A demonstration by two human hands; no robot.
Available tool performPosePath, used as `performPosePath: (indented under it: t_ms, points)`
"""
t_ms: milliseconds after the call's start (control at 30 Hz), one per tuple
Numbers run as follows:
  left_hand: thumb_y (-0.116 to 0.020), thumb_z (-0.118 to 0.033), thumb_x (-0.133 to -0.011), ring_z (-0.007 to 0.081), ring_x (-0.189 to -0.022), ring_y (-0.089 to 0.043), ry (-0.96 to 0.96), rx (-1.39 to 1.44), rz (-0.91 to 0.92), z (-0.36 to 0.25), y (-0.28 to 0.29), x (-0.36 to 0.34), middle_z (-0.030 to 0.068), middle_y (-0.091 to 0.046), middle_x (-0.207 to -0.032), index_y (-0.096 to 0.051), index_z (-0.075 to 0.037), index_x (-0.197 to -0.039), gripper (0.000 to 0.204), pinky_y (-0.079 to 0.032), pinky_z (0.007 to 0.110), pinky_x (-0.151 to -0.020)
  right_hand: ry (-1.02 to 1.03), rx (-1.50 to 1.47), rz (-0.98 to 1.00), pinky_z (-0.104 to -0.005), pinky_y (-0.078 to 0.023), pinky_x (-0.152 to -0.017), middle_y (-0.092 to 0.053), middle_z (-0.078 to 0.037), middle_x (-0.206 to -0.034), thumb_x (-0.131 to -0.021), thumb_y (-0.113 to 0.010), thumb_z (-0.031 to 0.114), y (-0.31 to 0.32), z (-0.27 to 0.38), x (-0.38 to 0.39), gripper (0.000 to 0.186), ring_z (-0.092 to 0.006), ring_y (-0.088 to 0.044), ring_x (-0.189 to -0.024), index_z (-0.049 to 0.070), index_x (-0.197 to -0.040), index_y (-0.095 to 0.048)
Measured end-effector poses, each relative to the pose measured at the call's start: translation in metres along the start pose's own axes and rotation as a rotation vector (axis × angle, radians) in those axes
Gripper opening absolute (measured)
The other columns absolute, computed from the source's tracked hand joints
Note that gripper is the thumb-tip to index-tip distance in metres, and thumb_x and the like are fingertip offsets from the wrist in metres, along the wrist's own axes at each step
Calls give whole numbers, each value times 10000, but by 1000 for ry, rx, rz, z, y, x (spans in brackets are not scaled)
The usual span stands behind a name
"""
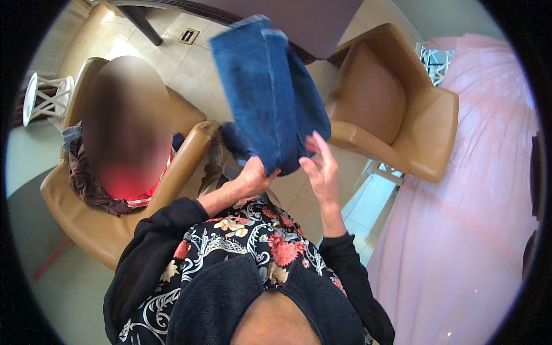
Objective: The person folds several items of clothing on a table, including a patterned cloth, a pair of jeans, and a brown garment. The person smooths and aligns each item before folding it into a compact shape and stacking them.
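Observation:
A pair of blue jeans, folded lengthwise with the hems at the far end, hangs in the air in front of me. My left hand grips the near, folded end, its fingers closed round the denim. Beside the right edge of the jeans, my right hand has its thumb and fingers apart. Its fingertips are close to the cloth; whether they touch it I cannot tell. Part of the denim droops behind my left hand.
On my left, a tan armchair holds a pile of clothes, including a brown garment, partly blurred. Another tan armchair stands at the right, beside a long pink tulle drape. A dark table is ahead; a white stool stands far left.

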State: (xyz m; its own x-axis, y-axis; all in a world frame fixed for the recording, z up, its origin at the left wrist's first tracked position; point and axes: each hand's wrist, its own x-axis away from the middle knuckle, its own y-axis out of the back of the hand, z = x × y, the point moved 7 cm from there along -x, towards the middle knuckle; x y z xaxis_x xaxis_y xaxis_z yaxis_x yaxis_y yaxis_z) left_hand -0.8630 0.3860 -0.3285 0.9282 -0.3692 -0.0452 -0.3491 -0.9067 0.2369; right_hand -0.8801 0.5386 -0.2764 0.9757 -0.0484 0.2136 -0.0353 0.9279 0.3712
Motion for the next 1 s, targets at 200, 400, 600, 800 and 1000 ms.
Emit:
performPosePath:
  t_ms: [200,400,600,800,1000]
  points:
    - [-635,-140,-779,451,-696,-556,213,-138,350,18,-21,27,256,-559,-681,-508,35,-743,219,-441,480,-583,-378,-283,24,-275,-454,-862,-597,-192,-1102,-769,-706,198,-68,-75,-11,615,-192,-589,-962,-94,-1250,-456]
    - [-665,-258,-790,250,-802,-591,388,408,343,25,-18,59,168,-615,-844,-545,72,-984,402,-461,364,-729,-555,-553,38,-225,-441,-711,-625,6,-869,-797,-604,44,-94,-109,19,191,-69,-534,-761,-40,-964,-645]
    - [-494,-475,-891,222,-1217,-454,778,1319,132,41,-16,56,103,-483,-1311,-408,-26,-1323,629,-309,414,-1054,56,-85,-109,-256,-443,-698,-575,-59,-786,-783,-572,-40,-67,-37,25,80,-149,-553,-734,-43,-861,-588]
    - [-544,-379,-889,210,-1023,-589,967,1183,-91,65,2,46,102,-589,-1163,-499,-30,-1231,490,-465,375,-913,380,171,30,-309,-481,-689,-606,-107,-843,-734,-581,-88,-64,1,43,165,-250,-603,-764,-9,-872,-623]
    - [-590,-123,-869,94,-820,-597,622,877,2,64,13,51,30,-650,-950,-630,-17,-1003,175,-500,273,-743,195,-35,271,-323,-484,-709,-607,-92,-831,-766,-599,26,-82,-17,64,104,-247,-604,-785,-5,-861,-629]
